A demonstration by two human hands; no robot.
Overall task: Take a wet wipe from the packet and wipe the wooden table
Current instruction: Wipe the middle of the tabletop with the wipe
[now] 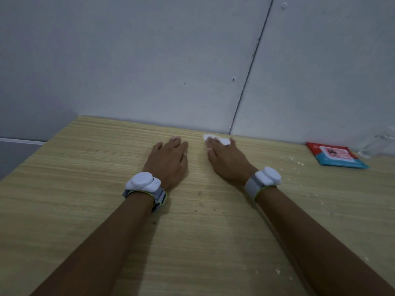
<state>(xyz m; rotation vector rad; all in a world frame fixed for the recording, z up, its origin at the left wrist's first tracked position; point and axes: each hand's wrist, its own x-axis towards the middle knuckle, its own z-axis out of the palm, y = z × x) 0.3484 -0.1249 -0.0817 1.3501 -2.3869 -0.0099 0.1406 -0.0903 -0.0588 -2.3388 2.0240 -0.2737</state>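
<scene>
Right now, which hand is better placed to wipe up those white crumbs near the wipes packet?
Probably the right hand: it already presses the wet wipe flat on the table, nearer the crumbs. The left hand lies flat and bare.

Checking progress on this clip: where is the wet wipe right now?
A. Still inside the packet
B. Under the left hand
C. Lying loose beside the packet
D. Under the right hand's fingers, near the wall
D: the white wipe lies flat on the table under the right hand, by the wall, while the left hand rests bare on the wood and the packet sits apart to the right.
</scene>
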